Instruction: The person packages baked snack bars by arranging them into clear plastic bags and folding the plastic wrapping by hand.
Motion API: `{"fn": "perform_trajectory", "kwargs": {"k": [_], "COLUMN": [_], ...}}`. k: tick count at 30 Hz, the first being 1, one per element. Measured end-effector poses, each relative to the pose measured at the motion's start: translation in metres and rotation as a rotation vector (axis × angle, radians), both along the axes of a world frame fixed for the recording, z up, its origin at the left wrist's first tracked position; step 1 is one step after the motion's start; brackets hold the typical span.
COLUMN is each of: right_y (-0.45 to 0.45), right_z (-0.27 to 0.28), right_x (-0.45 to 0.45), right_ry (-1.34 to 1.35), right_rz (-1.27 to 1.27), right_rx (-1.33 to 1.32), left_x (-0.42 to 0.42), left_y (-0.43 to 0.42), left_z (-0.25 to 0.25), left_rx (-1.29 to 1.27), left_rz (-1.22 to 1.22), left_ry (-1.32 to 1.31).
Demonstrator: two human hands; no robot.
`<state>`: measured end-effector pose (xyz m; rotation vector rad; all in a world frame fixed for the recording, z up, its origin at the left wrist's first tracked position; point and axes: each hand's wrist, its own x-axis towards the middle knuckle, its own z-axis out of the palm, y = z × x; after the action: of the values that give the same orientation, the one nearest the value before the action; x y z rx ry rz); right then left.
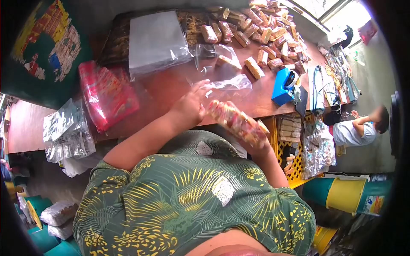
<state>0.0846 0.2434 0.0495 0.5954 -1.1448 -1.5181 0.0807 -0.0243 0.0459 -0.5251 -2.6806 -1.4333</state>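
Note:
My right hand [259, 147] is closed around a long packet [237, 120] in a shiny red-and-clear printed wrapper, held above the table's near edge. My left hand [192, 103] is empty, its fingers stretched out near the packet's left end. A crumpled clear plastic bag [232, 83] lies just beyond those fingertips; whether they touch it I cannot tell. Past it, a wrapped tan bar [228, 62] and another bar [254, 68] rest on the brown table [166, 91].
Many wrapped bars [267, 30] are heaped at the back right, near a blue tape dispenser [282, 87]. A stack of clear bags [156, 40] and red printed bags [109, 96] lie left. A yellow crate [299, 164] stands right; another person [356, 132] is beyond.

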Motion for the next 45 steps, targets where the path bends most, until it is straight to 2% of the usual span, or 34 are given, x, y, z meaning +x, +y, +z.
{"fn": "perform_trajectory", "kwargs": {"k": [1,2,4,5,7,9,10,12,13,14,17,18,20,21,22,24,25,28,31,33,34,35,38,40,42,45], "right_y": [-0.005,-0.01,-0.009,-0.006,0.002,0.008,0.012,0.007,0.004,0.002,-0.003,-0.002,-0.004,-0.013,-0.017,-0.022,-0.025,-0.032,-0.044,-0.058,-0.058,-0.064,-0.083,-0.087,-0.083,-0.094], "right_z": [-0.002,-0.007,-0.019,-0.03,-0.049,-0.045,-0.042,-0.033,-0.029,-0.022,-0.03,-0.032,-0.031,-0.015,-0.011,-0.008,-0.018,-0.035,-0.022,-0.009,-0.029,-0.025,-0.014,-0.011,-0.005,-0.007], "right_x": [0.012,0.03,0.038,0.033,0.017,0.011,0.011,0.009,0.009,0.016,0.006,0.0,-0.008,-0.006,-0.007,-0.01,-0.015,-0.021,-0.016,-0.007,-0.014,-0.01,-0.01,-0.021,-0.028,-0.026], "right_ry": [-0.233,-0.668,-1.368,-1.626,-2.084,-2.507,-2.715,-2.815,-2.862,-2.839,-2.543,-2.502,-2.419,-2.203,-2.137,-2.009,-2.036,-1.961,-1.74,-1.588,-1.55,-1.577,-1.565,-1.578,-1.761,-2.159], "right_rz": [0.113,0.173,0.298,0.365,0.501,0.918,1.33,1.17,1.089,0.914,0.67,0.653,0.615,0.607,0.588,0.551,0.667,0.527,0.378,0.358,0.417,0.428,0.472,0.485,0.578,0.84], "right_rx": [-0.152,-0.339,-0.839,-1.164,-1.855,-2.36,-2.447,-2.369,-2.33,-2.501,-2.328,-2.393,-2.519,-2.386,-2.338,-2.242,-2.244,-2.14,-1.912,-1.664,-1.533,-1.498,-1.433,-1.437,-1.44,-2.002], "left_x": [-0.002,-0.005,-0.014,0.004,0.009,0.012,0.01,0.004,0.003,0.003,0.004,0.005,0.006,0.001,-0.003,0.001,0.003,0.014,0.02,0.019,0.018,0.01,0.002,0.006,0.019,0.026], "left_y": [0.002,0.006,0.022,0.023,0.021,0.016,0.012,0.007,0.007,0.009,0.014,0.016,0.017,0.017,0.016,0.012,0.011,0.009,0.011,0.013,0.014,0.014,0.016,0.021,0.023,0.017], "left_z": [-0.006,-0.014,-0.045,-0.028,-0.018,-0.013,-0.016,-0.02,-0.021,-0.021,-0.016,-0.011,-0.013,-0.024,-0.033,-0.023,-0.016,-0.002,-0.008,0.005,0.009,0.003,0.025,0.023,0.036,0.034], "left_rx": [0.019,0.037,-0.168,-0.034,0.042,0.061,0.054,0.041,0.068,0.095,0.052,0.016,0.205,0.312,0.42,0.224,0.126,-0.255,-0.363,-0.343,-0.331,-0.281,-0.213,-0.187,-0.149,-0.145], "left_rz": [-0.011,-0.024,-0.296,-0.224,-0.105,0.006,-0.01,-0.041,-0.043,-0.046,-0.083,-0.097,-0.116,-0.128,-0.141,-0.077,-0.044,-0.049,-0.063,-0.097,-0.116,-0.088,-0.109,-0.119,-0.15,-0.22], "left_ry": [-0.011,-0.022,0.549,0.312,0.071,-0.084,-0.053,0.008,0.028,0.047,0.166,0.217,0.164,0.126,0.089,0.124,0.141,0.263,0.378,0.242,0.173,0.344,0.252,0.282,0.26,0.219]}}
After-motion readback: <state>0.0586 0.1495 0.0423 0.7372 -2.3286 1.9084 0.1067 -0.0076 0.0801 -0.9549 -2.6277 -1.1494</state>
